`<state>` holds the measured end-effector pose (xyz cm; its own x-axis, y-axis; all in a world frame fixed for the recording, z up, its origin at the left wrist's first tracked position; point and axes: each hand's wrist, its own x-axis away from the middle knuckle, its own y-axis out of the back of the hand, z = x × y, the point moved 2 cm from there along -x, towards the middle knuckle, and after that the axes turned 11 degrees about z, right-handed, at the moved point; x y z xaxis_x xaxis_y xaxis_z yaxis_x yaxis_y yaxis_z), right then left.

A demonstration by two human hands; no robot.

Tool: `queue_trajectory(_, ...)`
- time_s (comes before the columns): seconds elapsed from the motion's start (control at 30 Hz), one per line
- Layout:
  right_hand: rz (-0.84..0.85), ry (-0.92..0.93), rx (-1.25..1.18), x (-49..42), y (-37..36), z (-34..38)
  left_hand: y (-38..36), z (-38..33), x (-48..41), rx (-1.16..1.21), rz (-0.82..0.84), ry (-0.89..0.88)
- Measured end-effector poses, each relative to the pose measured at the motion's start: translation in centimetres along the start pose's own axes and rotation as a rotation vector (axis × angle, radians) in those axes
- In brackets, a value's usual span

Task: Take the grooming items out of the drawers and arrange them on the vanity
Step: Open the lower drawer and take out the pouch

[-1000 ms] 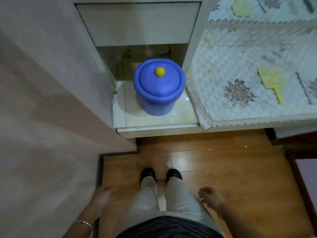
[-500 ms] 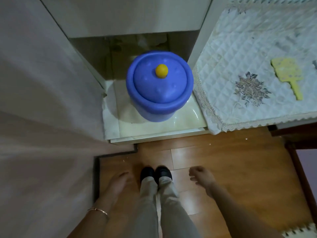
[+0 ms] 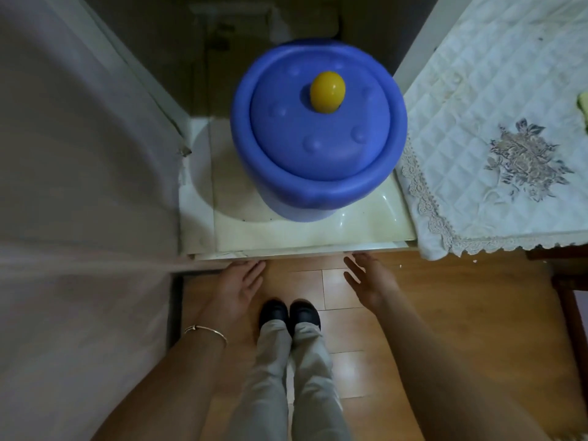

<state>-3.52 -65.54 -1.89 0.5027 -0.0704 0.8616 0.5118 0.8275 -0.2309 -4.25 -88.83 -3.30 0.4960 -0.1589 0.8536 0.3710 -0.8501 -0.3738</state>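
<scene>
A round blue container [image 3: 318,160] with a domed lid and a yellow knob [image 3: 327,92] stands on a low cream shelf [image 3: 286,237] in a recess. My left hand [image 3: 237,288] and my right hand [image 3: 370,281] are both open, palms facing each other, fingers stretched toward the shelf's front edge, fingertips just below it. Neither hand holds anything. On the right lies the vanity's white quilted cloth [image 3: 496,128] with a grey flower motif; a sliver of a yellow item [image 3: 584,111] shows at the right edge.
A pale cabinet side [image 3: 82,173] fills the left. Wooden floor [image 3: 413,313] lies below, with my legs and black shoes [image 3: 289,313] between my arms. A dark wooden piece [image 3: 569,294] stands at the right edge. The recess behind the container is dim.
The view has dropped lower and closer to the shelf. Both hands have risen from beside my legs to the shelf's front edge and spread their fingers.
</scene>
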Motion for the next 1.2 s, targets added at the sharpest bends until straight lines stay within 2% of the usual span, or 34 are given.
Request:
queue_trajectory(0.17,0.014,-0.015,0.026,0.9,0.4,0.0,0.3,0.0,1.2,0.031,0.032,0.001)
queue_trajectory(0.4,-0.008,-0.037,0.131,4.5,2.6,-2.6,1.9,3.1,4.7,-0.092,0.015,0.058)
queue_trajectory(0.47,-0.046,-0.041,0.424,5.6,3.1,-3.3,2.2,3.8,6.1,-0.248,-0.017,0.069)
queue_trajectory(0.53,-0.072,0.029,0.894,7.4,3.0,-3.1,2.1,3.8,7.7,-0.488,-0.023,-0.008)
queue_trajectory(0.57,-0.06,0.11,1.08,8.4,2.9,-2.7,1.9,3.5,8.7,-0.629,-0.021,-0.085)
queue_trajectory(0.63,-0.002,0.321,1.3,10.8,2.3,-1.5,1.0,2.3,11.6,-0.87,-0.007,-0.228)
queue_trajectory(0.73,-0.049,0.634,1.381,14.0,1.5,0.5,-1.0,0.3,15.3,-1.14,0.029,-0.513)
queue_trajectory(0.8,-0.121,0.719,1.407,14.7,1.1,1.8,-1.9,-1.1,16.2,-1.224,-0.036,-0.699)
queue_trajectory(0.83,-0.142,0.723,1.439,14.6,0.9,2.3,-2.4,-1.7,16.1,-1.286,-0.067,-0.737)
queue_trajectory(1.0,-0.131,0.613,1.628,13.5,1.1,2.3,-2.8,-1.6,14.0,-1.711,-0.005,-0.629)
queue_trajectory(1.07,-0.126,0.625,1.643,13.5,1.3,2.0,-2.3,-1.1,13.9,-1.743,-0.006,-0.679)
queue_trajectory(1.2,-0.079,0.612,1.639,14.1,2.2,1.7,-1.9,0.0,14.2,-1.746,-0.043,-0.639)
